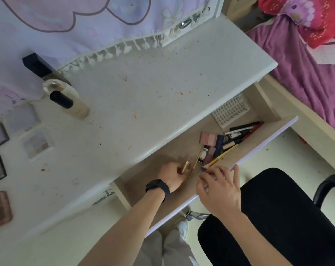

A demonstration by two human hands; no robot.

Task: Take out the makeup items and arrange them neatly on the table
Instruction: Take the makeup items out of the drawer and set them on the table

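Now our left hand grips a gold tube in the open drawer. Our right hand is beside a brush, and we cannot tell its grip. Pencils lie beyond. A black chair crowds the drawer front.

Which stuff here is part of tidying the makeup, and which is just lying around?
Job: slim gold tube in left hand; gold-handled brush; pink square compact; dark pencils; pale eyeshadow palette on white table.
Around: black office chair; purple bedspread; lilac printed cloth.

Left wrist's black band, grey trousers, white shoe
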